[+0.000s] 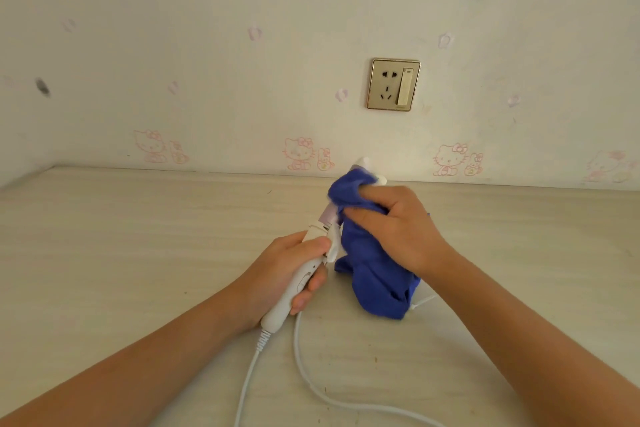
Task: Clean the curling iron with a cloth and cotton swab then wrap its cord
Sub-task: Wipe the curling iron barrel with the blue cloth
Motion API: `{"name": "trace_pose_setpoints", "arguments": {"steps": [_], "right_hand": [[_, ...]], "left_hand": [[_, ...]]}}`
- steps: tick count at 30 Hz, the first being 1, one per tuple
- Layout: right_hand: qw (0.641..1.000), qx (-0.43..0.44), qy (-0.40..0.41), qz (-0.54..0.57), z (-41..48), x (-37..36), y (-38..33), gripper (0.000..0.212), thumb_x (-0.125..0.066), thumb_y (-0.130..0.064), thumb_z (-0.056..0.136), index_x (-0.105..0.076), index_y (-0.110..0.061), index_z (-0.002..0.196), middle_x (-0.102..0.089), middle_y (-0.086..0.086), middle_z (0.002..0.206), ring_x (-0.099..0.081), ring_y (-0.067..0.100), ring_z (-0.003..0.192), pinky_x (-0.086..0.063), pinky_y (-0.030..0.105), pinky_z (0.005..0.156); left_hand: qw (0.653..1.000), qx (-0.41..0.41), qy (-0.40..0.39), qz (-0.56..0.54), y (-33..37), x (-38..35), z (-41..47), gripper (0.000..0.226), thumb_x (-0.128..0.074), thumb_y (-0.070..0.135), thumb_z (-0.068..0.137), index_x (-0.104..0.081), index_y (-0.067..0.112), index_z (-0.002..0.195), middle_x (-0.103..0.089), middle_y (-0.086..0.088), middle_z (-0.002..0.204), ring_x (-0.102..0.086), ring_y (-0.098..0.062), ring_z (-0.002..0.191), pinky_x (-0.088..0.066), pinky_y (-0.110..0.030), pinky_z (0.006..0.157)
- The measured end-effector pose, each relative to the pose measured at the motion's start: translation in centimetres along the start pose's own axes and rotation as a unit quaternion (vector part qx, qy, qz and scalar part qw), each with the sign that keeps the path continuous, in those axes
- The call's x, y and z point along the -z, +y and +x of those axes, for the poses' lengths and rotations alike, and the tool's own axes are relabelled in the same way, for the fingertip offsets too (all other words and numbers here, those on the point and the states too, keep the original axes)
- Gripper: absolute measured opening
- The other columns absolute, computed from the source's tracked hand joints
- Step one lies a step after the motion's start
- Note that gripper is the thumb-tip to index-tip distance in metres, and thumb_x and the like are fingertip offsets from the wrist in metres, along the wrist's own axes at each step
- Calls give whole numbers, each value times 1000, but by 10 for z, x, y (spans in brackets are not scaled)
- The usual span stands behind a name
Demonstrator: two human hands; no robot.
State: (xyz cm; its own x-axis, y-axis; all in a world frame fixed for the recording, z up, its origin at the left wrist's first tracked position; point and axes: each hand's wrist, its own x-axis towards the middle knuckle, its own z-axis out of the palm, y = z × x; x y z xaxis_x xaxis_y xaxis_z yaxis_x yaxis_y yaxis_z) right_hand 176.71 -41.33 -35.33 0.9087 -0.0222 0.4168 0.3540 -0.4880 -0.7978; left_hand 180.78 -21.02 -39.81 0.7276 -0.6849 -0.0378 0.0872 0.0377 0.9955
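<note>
My left hand (287, 274) grips the white handle of the curling iron (294, 288), which points up and away over the table. Its lilac barrel shows just above the handle, and the white tip pokes out past the cloth. My right hand (394, 222) holds a blue cloth (374, 274) bunched around the upper barrel, the rest of the cloth hanging down to the table. The white cord (311, 381) runs from the handle's end and loops across the table toward the bottom edge. No cotton swab is in view.
The pale wood-grain table (138, 253) meets a wall with cartoon-cat wallpaper. A gold-framed wall socket with a switch (393, 84) sits above the far edge, nothing plugged into it. A short piece of cord shows right of the cloth.
</note>
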Motion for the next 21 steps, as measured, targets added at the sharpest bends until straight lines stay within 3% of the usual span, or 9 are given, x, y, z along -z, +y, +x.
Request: {"name": "trace_pose_setpoints", "arguments": {"steps": [2, 3, 6, 8, 10, 12, 14, 17, 21], "right_hand": [[997, -7, -75, -11, -5, -7, -2, 48, -66, -9, 98, -67, -43, 65, -57, -20, 59, -51, -1, 58, -41, 14, 61], [997, -7, -70, -17, -5, -8, -2, 46, -65, -10, 98, -69, -44, 67, -59, -20, 61, -53, -1, 59, -42, 13, 61], [998, -1, 58, -18, 0, 0, 0, 34, -64, -11, 99, -69, -33, 73, -58, -12, 61, -50, 1, 58, -43, 19, 59], [991, -13, 134, -19, 5, 7, 3, 22, -64, -12, 99, -65, -12, 77, -55, 9, 64, -47, 10, 61, -44, 30, 60], [992, -7, 123, 2, 4, 8, 3, 21, -63, -11, 99, -64, -6, 78, -55, 18, 69, -47, 13, 63, -43, 32, 60], [999, 17, 37, 16, -3, -2, 0, 29, -63, -11, 97, -65, -23, 71, -55, 3, 61, -49, 10, 59, -44, 27, 57], [999, 32, -22, 5, -9, -14, -2, 25, -63, -14, 97, -68, -24, 74, -60, 2, 64, -55, 18, 60, -48, 31, 59], [998, 42, 49, -13, -6, -13, -2, 30, -63, -14, 98, -60, -23, 69, -51, -3, 59, -47, 10, 56, -43, 29, 55], [986, 32, 162, 20, -1, 5, -3, 31, -62, -10, 100, -52, -9, 70, -42, -7, 58, -39, 7, 56, -38, 21, 53]], "left_hand": [[1000, 0, 10, -5, 1, -1, 2, 34, -67, 49, 82, -58, 17, 79, -59, -11, 60, -38, -18, 32, -33, -25, 40], [1000, 2, 12, -5, 2, -1, 3, 36, -67, 48, 83, -58, 14, 83, -65, -14, 66, -39, -17, 32, -33, -25, 40], [1000, 6, 20, 21, 3, -3, 4, 29, -67, 39, 86, -62, 12, 94, -71, -29, 91, -46, -17, 33, -38, -24, 38], [999, 6, 18, 33, 3, -5, 2, 18, -69, 33, 85, -67, 20, 97, -71, -22, 91, -51, -19, 36, -41, -24, 39], [999, 8, 10, 41, 6, -5, 1, 17, -69, 31, 86, -66, 24, 102, -77, -12, 95, -48, -17, 35, -40, -23, 38], [999, 10, 10, 45, 12, -1, 0, 28, -69, 31, 87, -63, 16, 110, -80, -13, 102, -43, -14, 33, -37, -21, 37], [998, 9, 13, 59, 18, 5, -2, 28, -69, 32, 88, -66, 12, 107, -80, -15, 101, -42, -12, 33, -35, -20, 37], [995, 8, -3, 102, 25, 13, -5, 30, -69, 34, 87, -66, 14, 110, -81, -12, 102, -40, -13, 32, -35, -21, 40], [989, -11, -34, 146, 30, 13, -8, 21, -67, 32, 84, -67, 35, 105, -81, -9, 101, -41, -14, 34, -38, -23, 42]]}}
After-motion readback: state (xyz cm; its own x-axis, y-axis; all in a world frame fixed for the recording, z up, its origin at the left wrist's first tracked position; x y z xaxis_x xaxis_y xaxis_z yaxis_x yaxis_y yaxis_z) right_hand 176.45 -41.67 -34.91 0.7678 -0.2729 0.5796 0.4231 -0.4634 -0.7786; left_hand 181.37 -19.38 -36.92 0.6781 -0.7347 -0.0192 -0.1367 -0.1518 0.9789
